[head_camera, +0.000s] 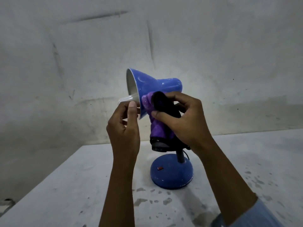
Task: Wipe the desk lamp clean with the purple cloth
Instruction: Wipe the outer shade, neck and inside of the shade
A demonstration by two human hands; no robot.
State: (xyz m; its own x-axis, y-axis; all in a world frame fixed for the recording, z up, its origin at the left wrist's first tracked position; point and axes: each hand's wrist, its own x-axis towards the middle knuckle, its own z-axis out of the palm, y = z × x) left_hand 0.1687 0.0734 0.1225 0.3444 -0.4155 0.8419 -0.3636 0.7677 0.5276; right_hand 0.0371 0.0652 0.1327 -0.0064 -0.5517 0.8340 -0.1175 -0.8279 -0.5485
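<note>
A blue desk lamp [171, 171] stands on a pale, spotty desk [65, 185], near the back edge and about the middle of it. Its round base sits flat on the desk top. A small red switch [160, 168] is on top of the base. A dark thin neck [180, 155] goes up from the base, and a thin dark cord [186, 154] shows just behind it.

The lamp's shade [152, 84] is tipped on its side, so its wide open end faces the left. The inside of the shade looks white. A white bulb [127, 99] pokes out from the open end.

The left hand [124, 128] is up at the rim of the shade. Its fingers are curled, and the fingertips [132, 104] touch the bulb and the rim. It looks like it is holding the shade there, but part of the grip is hidden.

The right hand [183, 118] grips the purple cloth [155, 126]. The fingers and thumb are curled round it. The cloth is bunched up and pressed on the lower side of the shade, just right of the rim. Part of the cloth looks dark, almost black. The rest of it hangs down over the top of the neck.

A light blue sleeve [265, 217] shows on the right arm, at the bottom right corner. Behind the desk is a pale wall [65, 63] with marks and scratches on it.
</note>
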